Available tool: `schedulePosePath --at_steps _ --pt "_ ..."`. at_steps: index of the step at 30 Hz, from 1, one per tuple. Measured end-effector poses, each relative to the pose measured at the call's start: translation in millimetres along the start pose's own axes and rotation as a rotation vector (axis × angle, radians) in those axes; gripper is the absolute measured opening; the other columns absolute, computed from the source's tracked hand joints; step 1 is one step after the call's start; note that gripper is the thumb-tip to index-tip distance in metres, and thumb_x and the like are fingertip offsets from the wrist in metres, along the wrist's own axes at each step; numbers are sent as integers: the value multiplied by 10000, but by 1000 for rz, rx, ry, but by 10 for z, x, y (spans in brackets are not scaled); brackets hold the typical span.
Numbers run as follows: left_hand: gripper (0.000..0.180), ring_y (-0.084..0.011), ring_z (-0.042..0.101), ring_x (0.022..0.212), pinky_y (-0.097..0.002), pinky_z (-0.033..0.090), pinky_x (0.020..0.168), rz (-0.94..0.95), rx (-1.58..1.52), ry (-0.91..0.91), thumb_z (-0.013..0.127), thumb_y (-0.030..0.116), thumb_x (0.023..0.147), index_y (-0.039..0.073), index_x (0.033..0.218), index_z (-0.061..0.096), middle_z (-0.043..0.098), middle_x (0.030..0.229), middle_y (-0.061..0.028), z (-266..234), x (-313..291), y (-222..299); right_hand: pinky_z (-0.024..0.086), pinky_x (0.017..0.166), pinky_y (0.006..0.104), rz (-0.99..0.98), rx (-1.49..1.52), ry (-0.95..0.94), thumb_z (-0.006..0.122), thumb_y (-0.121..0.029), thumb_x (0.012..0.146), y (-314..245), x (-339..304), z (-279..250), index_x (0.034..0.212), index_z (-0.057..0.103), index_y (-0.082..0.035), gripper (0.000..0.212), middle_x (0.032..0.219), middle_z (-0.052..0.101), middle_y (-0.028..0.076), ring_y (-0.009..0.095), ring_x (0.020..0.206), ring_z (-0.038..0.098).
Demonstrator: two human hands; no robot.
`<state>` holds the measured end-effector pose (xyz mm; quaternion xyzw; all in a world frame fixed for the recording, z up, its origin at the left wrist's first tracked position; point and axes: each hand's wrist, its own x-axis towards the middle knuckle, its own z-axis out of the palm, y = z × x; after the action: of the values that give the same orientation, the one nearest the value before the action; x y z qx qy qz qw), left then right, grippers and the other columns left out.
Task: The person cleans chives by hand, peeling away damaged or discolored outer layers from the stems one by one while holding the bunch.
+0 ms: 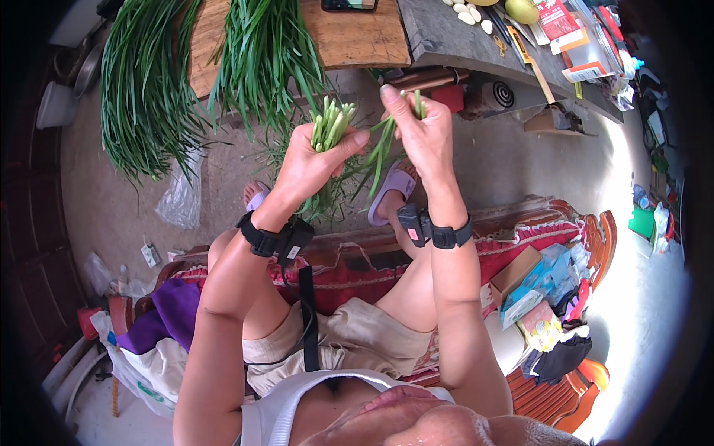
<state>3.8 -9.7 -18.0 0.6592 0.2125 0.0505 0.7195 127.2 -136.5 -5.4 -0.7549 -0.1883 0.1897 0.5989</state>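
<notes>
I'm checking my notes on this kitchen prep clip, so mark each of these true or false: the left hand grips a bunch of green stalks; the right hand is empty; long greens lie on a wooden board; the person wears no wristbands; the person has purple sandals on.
1. The left hand grips a bunch of green stalks. True.
2. The right hand is empty. False: it pinches a green stalk.
3. Long greens lie on a wooden board. True.
4. No wristbands. False: a black band sits on each wrist.
5. Purple sandals are on the feet. True.
</notes>
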Motion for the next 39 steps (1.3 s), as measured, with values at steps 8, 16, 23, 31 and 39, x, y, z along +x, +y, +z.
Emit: schedulePosePath --at_steps 8,16,23,31,39 --pt "247 -40 455 487 -224 350 440 -33 77 -7 703 266 857 20 843 689 573 605 19 -195 -66 -16 267 457 218 -9 98 417 659 -431 883 114 208 -535 703 645 -56 416 547 483 -52 33 489 379" --pt "194 -47 447 475 -222 326 428 -34 57 113 687 213 861 25 816 662 548 612 23 -297 -51 -50 328 495 217 -237 -48 575 662 -292 908 69 186 -838 669 623 -37 352 575 512 -57 32 542 417" --pt "211 -41 412 450 -217 297 414 13 49 182 671 198 879 4 798 653 494 562 33 -377 -64 -62 392 508 278 -432 -402 768 693 -219 876 40 148 -1114 662 560 17 346 555 542 71 97 511 460" --pt "212 -44 428 455 -218 299 420 33 59 255 662 205 882 23 777 639 497 554 38 -550 -106 -40 384 534 235 -349 -34 1021 601 -296 944 213 219 -1417 754 650 -30 332 638 573 -23 56 579 487" --pt "230 -45 422 435 -223 301 406 81 -115 314 668 209 881 30 745 620 489 551 37 -616 -95 -1 346 541 234 -216 264 952 533 -443 950 149 151 -1401 731 511 -95 412 685 491 -7 71 600 441"
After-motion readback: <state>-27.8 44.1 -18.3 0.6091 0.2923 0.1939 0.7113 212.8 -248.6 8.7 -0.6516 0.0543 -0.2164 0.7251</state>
